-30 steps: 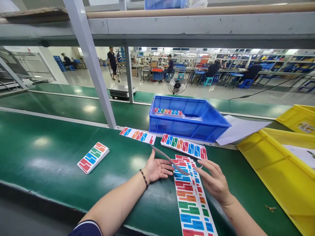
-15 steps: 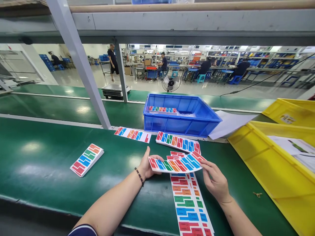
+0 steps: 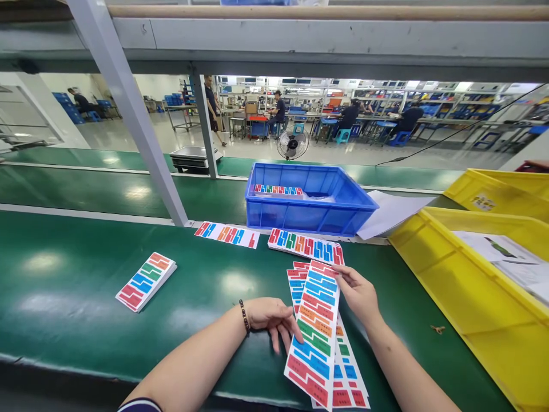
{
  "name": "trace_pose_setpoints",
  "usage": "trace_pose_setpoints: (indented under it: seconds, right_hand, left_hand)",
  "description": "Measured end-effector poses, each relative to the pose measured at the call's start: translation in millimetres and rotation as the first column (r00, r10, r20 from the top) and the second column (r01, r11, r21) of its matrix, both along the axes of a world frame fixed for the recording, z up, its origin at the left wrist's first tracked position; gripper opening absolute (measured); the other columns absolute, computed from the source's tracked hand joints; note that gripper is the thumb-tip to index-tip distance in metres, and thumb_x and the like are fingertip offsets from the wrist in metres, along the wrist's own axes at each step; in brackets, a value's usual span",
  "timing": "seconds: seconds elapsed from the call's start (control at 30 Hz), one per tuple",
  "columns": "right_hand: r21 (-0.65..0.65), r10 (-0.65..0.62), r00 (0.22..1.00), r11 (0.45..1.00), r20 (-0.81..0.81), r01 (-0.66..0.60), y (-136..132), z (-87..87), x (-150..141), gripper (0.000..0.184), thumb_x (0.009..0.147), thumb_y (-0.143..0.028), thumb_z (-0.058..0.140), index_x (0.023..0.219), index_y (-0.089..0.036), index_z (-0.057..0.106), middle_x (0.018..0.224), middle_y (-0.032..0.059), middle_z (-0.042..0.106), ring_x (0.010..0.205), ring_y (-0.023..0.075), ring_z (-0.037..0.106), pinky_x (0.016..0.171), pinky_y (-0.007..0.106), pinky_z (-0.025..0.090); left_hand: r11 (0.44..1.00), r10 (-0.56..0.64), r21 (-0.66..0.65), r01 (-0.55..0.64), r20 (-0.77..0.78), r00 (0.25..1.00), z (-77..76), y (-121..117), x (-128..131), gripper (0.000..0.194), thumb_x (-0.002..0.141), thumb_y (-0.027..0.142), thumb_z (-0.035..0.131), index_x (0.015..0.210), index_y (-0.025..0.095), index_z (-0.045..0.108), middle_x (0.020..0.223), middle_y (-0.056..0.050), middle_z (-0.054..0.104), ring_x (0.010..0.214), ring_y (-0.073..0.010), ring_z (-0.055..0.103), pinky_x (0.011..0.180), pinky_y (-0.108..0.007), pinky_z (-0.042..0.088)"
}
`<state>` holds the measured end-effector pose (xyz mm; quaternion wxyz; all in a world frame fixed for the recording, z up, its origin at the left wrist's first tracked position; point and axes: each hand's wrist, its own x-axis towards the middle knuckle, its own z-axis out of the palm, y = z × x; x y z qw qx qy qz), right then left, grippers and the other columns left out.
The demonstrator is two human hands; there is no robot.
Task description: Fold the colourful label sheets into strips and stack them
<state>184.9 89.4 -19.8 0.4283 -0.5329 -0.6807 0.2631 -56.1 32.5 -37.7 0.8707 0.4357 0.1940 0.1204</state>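
A long label sheet (image 3: 317,323) with red, blue, orange and green patterns lies lengthwise over the other sheets. My right hand (image 3: 358,294) pinches its far end between thumb and fingers. My left hand (image 3: 274,320), with a beaded bracelet at the wrist, is beside the sheet's left edge. Its fingers hang loosely apart, one fingertip at the sheet. Beneath lie more label sheets (image 3: 345,366), fanned and partly covered. Just beyond them is a stack of label strips (image 3: 305,245). Another single strip (image 3: 226,234) lies to its left.
A small label stack (image 3: 146,281) lies at left on the green work surface (image 3: 64,320). Behind stands a blue bin (image 3: 309,214) holding strips, with white paper (image 3: 392,212) beside it. Yellow bins (image 3: 467,309) line the right. A slanted post (image 3: 132,120) rises at left.
The label sheet has turned from crosswise to lengthwise and come down over the pile. My left hand has let go of its end and moved nearer; my right hand keeps its pinch.
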Motion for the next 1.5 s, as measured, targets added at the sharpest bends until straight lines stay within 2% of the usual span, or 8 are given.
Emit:
trace_pose_setpoints:
  seconds: [0.13,0.23,0.37,0.77,1.07,1.17,1.4,1.5]
  right_hand:
    - [0.058,0.057,0.977,0.996,0.204,-0.070,13,-3.3,-10,0.028,0.080,-0.028,0.040,0.093,-0.018,0.062,0.084,0.0067,0.071,0.069,0.0188,0.067,0.060,0.029,0.054]
    - [0.110,0.059,0.951,0.989,0.303,-0.096,26,-4.4,-16,0.029,0.077,-0.026,0.042,0.096,-0.019,0.063,0.102,0.0081,0.067,0.090,0.0217,0.063,0.076,0.035,0.051]
    - [0.171,-0.013,0.890,0.983,0.456,-0.074,45,-3.6,-15,0.030,0.076,-0.028,0.046,0.098,-0.017,0.064,0.118,0.0132,0.057,0.111,0.0300,0.050,0.090,0.048,0.039]
    - [0.025,0.127,0.653,0.975,0.747,-0.219,82,17.1,1,0.020,0.073,-0.034,0.054,0.075,-0.022,0.070,0.080,0.0061,0.071,0.074,0.0222,0.064,0.060,0.030,0.047]
    - [0.148,0.010,0.664,0.972,0.748,-0.180,86,22.7,5,0.025,0.077,-0.022,0.044,0.079,-0.023,0.069,0.073,0.0052,0.072,0.062,0.0214,0.065,0.052,0.028,0.045]
    - [0.254,-0.069,0.710,0.954,0.701,-0.158,71,24.0,8,0.031,0.080,-0.020,0.037,0.089,-0.021,0.067,0.082,0.0084,0.072,0.072,0.0242,0.066,0.061,0.033,0.049]
    - [0.487,0.130,0.843,0.765,0.522,-0.420,21,11.0,18,0.024,0.081,-0.018,0.044,0.089,-0.022,0.066,0.093,0.0062,0.070,0.094,0.0229,0.062,0.078,0.040,0.052]
    - [0.500,0.149,0.856,0.757,0.495,-0.421,16,0.4,19,0.020,0.080,-0.018,0.046,0.082,-0.022,0.066,0.095,0.0072,0.069,0.102,0.0245,0.058,0.079,0.043,0.052]
  left_hand:
    - [0.991,-0.132,0.018,0.132,0.025,0.991,10.3,-6,3,0.059,0.068,0.060,0.054,0.098,0.010,0.064,0.086,-0.010,0.067,0.062,-0.0211,0.066,0.042,-0.026,0.050]
    - [0.980,-0.198,0.026,0.197,0.021,0.980,18.5,-10,2,0.061,0.067,0.058,0.057,0.110,0.013,0.058,0.088,-0.010,0.067,0.063,-0.0225,0.067,0.044,-0.029,0.050]
    - [0.993,-0.121,-0.005,0.121,-0.056,0.991,20.7,-10,1,0.053,0.069,0.053,0.059,0.106,0.015,0.060,0.086,-0.008,0.068,0.064,-0.0208,0.066,0.045,-0.027,0.048]
    - [0.998,0.039,-0.038,-0.041,-0.059,0.998,15.6,-5,1,0.055,0.064,0.059,0.060,0.095,0.014,0.063,0.081,-0.009,0.065,0.061,-0.0187,0.065,0.044,-0.025,0.049]
    - [0.992,0.096,-0.070,-0.101,-0.082,0.992,9.6,-3,3,0.049,0.072,0.055,0.054,0.096,0.013,0.060,0.081,-0.010,0.066,0.063,-0.0205,0.065,0.047,-0.028,0.048]
    - [0.934,0.310,-0.177,-0.312,-0.036,0.950,6.7,4,4,0.056,0.075,0.062,0.044,0.096,0.011,0.056,0.075,-0.012,0.066,0.062,-0.0225,0.066,0.049,-0.030,0.049]
    - [0.593,0.752,-0.400,-0.699,-0.035,0.658,2.9,24,-10,0.075,0.073,0.072,0.028,0.110,0.008,0.042,0.085,-0.019,0.066,0.073,-0.0274,0.066,0.058,-0.034,0.048]
    - [0.634,0.710,-0.337,-0.696,-0.104,0.696,7.3,21,-7,0.053,0.077,0.054,0.047,0.105,0.009,0.048,0.076,-0.011,0.066,0.064,-0.0205,0.065,0.060,-0.031,0.048]
